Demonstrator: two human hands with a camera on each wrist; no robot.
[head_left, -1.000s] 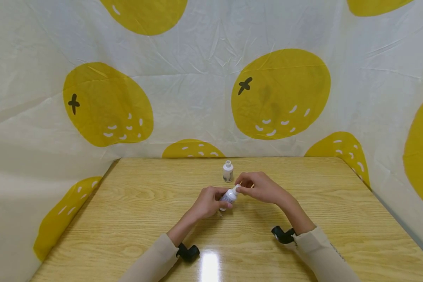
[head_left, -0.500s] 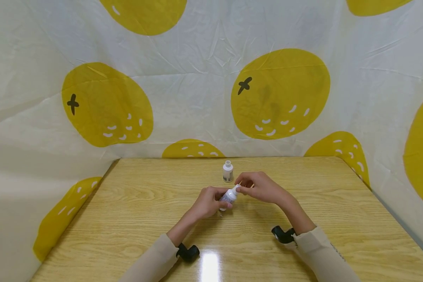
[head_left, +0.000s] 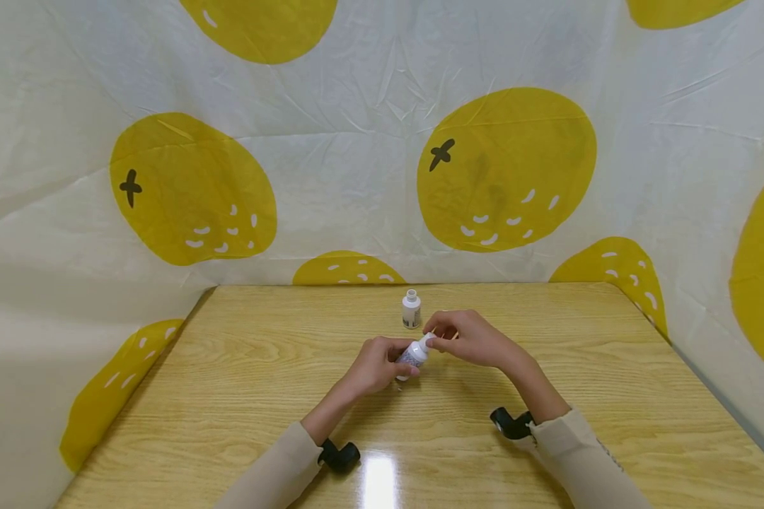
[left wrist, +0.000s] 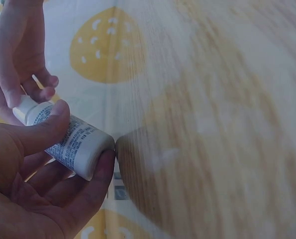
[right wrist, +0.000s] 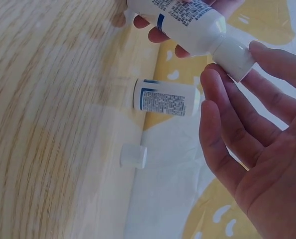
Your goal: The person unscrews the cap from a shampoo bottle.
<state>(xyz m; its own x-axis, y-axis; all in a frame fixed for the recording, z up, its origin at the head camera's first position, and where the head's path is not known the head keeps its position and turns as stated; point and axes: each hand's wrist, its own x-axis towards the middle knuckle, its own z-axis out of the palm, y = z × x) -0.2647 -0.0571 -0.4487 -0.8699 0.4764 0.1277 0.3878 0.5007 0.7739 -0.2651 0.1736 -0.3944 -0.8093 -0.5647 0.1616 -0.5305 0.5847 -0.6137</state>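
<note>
My left hand (head_left: 375,364) grips a small white bottle (left wrist: 70,142) with printed text, thumb on one side and fingers on the other. The bottle leans up to the right in the head view. At its top end is a white cap (right wrist: 234,58), which my right hand (head_left: 470,339) pinches between thumb and fingers. Behind the hands a second white bottle (head_left: 411,312) stands upright with its neck bare. In the right wrist view a loose white cap (right wrist: 133,156) lies on the table near that bottle; my right hand hides it in the head view.
The wooden table (head_left: 261,396) reaches back to a white cloth (head_left: 350,191) printed with yellow fruit, which also hangs at both sides. A black wrist-worn camera (head_left: 339,457) is on the left wrist, another black camera (head_left: 511,424) on the right.
</note>
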